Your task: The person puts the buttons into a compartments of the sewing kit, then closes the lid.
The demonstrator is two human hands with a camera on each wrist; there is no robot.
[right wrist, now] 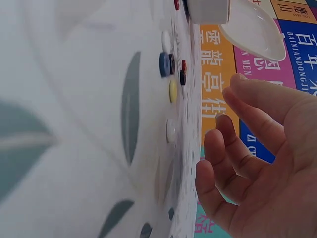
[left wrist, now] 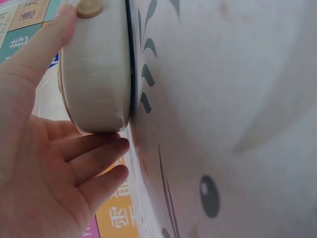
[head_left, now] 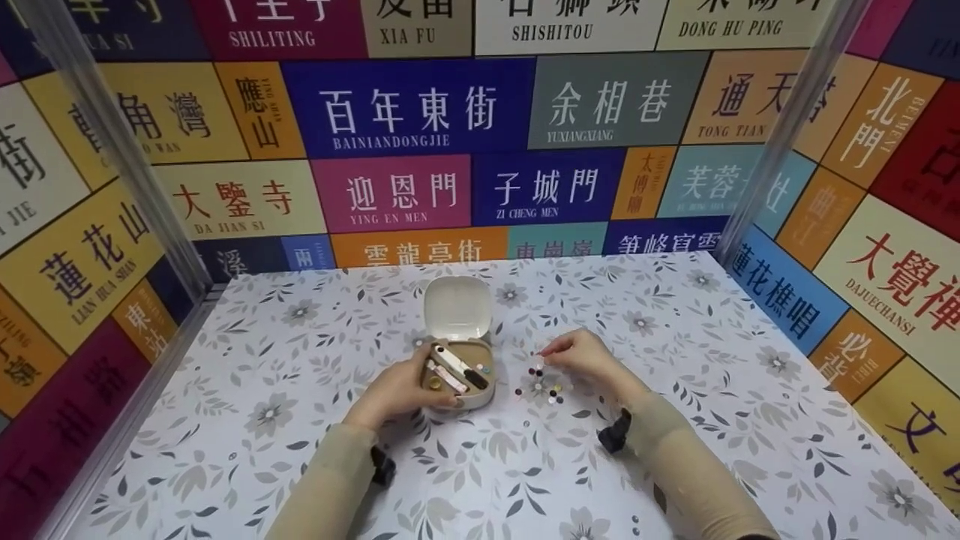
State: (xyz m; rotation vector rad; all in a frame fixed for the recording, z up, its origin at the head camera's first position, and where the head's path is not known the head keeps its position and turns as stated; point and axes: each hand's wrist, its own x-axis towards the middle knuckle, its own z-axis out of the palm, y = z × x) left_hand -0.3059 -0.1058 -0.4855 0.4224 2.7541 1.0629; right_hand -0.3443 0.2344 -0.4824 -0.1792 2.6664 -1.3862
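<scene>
A: What's my left hand (head_left: 397,390) doing?
B: It grips the open sewing box (head_left: 459,375) on the counter (head_left: 300,450).
A: And my right hand (head_left: 585,358), fingers (right wrist: 225,148) loosely curled, grasping nothing I can see, hovers beside the scattered buttons (head_left: 541,382).

Scattered buttons (head_left: 541,381) just right of the open sewing-kit case (head_left: 459,360) and its raised lid (head_left: 457,308) crowd the table's (head_left: 300,360) middle; bare cloth lies all around.
</scene>
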